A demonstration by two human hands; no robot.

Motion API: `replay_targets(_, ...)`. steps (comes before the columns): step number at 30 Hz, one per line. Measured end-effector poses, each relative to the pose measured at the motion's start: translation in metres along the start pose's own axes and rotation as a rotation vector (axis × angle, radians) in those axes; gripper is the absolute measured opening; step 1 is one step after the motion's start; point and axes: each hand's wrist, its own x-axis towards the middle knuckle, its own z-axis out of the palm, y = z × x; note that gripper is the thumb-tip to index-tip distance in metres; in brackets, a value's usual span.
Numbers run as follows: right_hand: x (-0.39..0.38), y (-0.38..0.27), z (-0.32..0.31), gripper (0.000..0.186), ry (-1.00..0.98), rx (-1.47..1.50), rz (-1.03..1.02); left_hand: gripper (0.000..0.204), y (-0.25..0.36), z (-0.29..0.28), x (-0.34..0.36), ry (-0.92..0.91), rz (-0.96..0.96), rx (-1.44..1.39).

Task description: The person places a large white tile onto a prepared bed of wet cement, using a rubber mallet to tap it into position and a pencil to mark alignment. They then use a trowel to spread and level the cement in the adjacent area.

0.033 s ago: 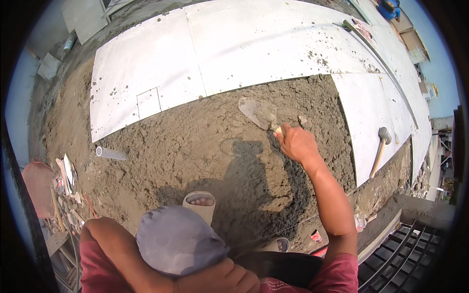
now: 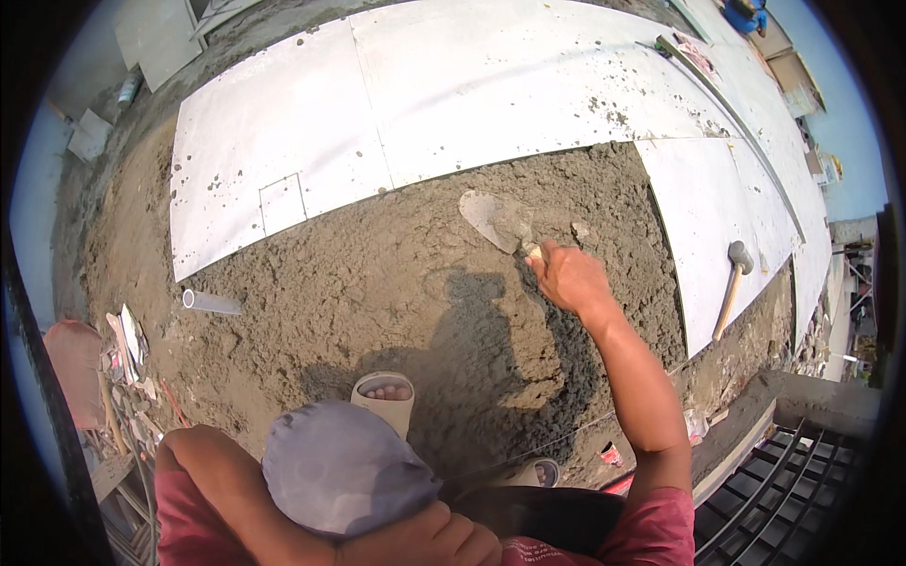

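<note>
My right hand [image 2: 572,278] is closed round the handle of a trowel [image 2: 486,219]. Its blade lies flat on wet grey mortar [image 2: 377,250], with some mortar on it. Just right of the blade sits a small pale lump [image 2: 579,230]. My left arm is bent around my grey-clothed knee [image 2: 344,467]. The left hand [image 2: 425,540] rests below the knee at the lower edge, its fingers bent and pressed together, their tips hidden.
Large white tiles [image 2: 274,113] border the mortar at the far side and right. A mallet [image 2: 733,288] lies on the right tiles, a long straightedge [image 2: 741,132] beyond. A plastic pipe [image 2: 212,302] sticks out at left. A metal grate [image 2: 783,491] is lower right.
</note>
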Motion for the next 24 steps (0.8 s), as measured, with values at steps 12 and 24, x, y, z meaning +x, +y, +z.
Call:
replay_targets(12,0.046,0.09,-0.015,0.048,0.138,0.071,0.345,0.01,-0.009,-0.007,-0.002,0.127,-0.072,-0.078)
replay_targets(24,0.04,0.144,-0.011,0.05,0.183,-0.075,0.303,0.014,-0.021,-0.012,0.007,0.124,-0.103,-0.107)
